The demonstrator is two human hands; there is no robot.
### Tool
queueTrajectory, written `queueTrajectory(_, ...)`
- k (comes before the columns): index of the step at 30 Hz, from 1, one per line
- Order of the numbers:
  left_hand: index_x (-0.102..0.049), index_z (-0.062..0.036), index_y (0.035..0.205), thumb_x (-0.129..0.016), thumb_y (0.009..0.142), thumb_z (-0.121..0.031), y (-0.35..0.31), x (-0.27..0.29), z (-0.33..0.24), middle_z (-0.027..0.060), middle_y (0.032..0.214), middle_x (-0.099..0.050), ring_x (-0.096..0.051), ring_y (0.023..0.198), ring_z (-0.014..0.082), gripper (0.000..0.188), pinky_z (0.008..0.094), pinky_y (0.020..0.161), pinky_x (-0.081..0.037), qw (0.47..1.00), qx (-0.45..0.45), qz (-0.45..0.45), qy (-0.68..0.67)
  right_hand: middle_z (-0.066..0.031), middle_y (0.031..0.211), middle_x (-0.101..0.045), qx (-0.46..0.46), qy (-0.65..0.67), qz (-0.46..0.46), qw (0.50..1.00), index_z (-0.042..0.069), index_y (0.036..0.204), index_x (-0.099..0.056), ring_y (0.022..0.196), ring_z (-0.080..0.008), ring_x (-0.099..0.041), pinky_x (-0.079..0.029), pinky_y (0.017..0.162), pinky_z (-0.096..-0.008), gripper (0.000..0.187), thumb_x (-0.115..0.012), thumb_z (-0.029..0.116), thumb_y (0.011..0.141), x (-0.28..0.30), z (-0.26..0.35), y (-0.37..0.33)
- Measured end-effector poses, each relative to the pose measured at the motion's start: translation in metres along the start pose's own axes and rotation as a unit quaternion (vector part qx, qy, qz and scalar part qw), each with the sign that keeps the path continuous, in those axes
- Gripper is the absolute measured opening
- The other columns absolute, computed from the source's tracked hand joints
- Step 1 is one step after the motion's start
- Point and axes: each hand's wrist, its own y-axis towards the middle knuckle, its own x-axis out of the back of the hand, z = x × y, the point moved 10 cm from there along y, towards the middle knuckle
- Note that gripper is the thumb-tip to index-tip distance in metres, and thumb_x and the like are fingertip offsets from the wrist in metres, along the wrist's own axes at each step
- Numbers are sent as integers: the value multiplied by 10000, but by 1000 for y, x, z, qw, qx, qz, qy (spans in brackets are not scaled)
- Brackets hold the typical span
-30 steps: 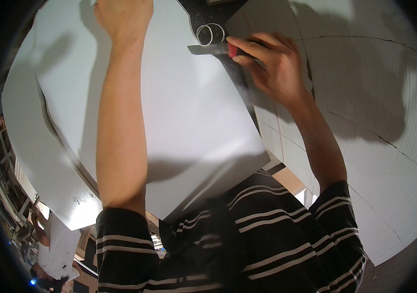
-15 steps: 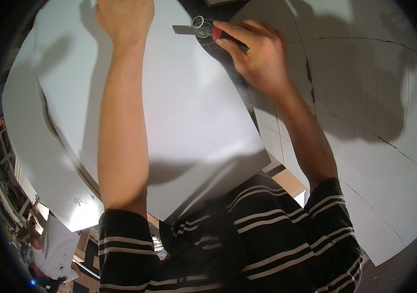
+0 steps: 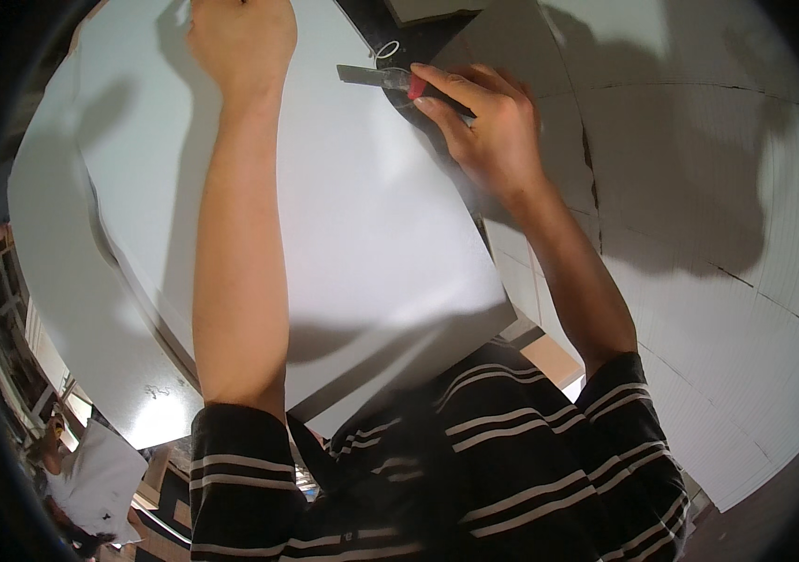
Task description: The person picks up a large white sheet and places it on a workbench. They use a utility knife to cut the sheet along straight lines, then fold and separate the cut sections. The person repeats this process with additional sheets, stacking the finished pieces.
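White sheet (image 3: 343,234) is being pinned by the closed left hand (image 3: 242,42) while a cutter (image 3: 390,79), clamped in the right hand (image 3: 483,131), is being drawn along its edge; steady pull likely needed.

Dark short-sleeved shirt w/ thin pale stripes, sleeves ending just above the elbows. Both forearms bare; left hand (image 3: 242,42) & right hand (image 3: 483,126) ungloved, no watch or rings seen, tho view is dim.

White lined boards (image 3: 699,281) cover the right side, meeting at dark seams. A small clear ring (image 3: 387,49) lies on a dark surface (image 3: 418,37) at the far edge. Near left, white sheets (image 3: 104,478) lie below.
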Motion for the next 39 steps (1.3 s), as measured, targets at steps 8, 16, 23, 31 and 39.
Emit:
queueTrajectory(8, -597, -10, 1300, -503, 1045, -139, -4, -5, -1, 273, 1085, -684, -666, 1004, 389, 301, 445, 928, -497, 998, 49, 20, -14, -47, 953, -739, -32, 31, -4, 999, 148, 1147, -785, 890, -250, -668, -536, 815, -360, 266, -768, 224, 893, -4, -15, 12)
queueTrajectory(16, -596, 6, 1298, -511, 1035, -123, -1, 1, 1, 283, 1144, -675, -659, 1068, 388, 305, 434, 967, -493, 1000, 19, 8, -10, -58, 934, -735, 1, 29, 0, 1000, 139, 1133, -784, 842, -253, -666, -534, 775, -362, 257, -784, 173, 878, -9, -11, 24)
queueTrajectory(23, -596, 17, 1294, -504, 1033, -119, 2, 3, 1, 285, 1110, -675, -660, 1022, 380, 308, 434, 941, -489, 998, 42, 15, -34, -5, 947, -731, 0, 11, 5, 1000, 257, 1131, -786, 907, -255, -675, -464, 858, -447, 260, -761, 356, 891, -20, -17, 43)
queueTrajectory(31, -590, 17, 1299, -497, 1030, -104, 3, 8, -6, 294, 1108, -666, -656, 1020, 395, 310, 441, 937, -488, 1000, -6, -15, -9, -27, 930, -724, 7, -4, 13, 1000, 250, 1104, -794, 890, -285, -668, -500, 840, -451, 242, -775, 333, 877, -34, -19, 71)
queueTrajectory(39, -602, 34, 1261, -524, 1017, -64, 3, 7, 3, 260, 1187, -669, -648, 1134, 403, 275, 420, 994, -497, 996, 20, -11, -89, -47, 888, -719, 37, -5, -31, 999, 249, 1071, -803, 835, -306, -675, -522, 790, -464, 222, -786, 300, 856, -55, -12, 110)
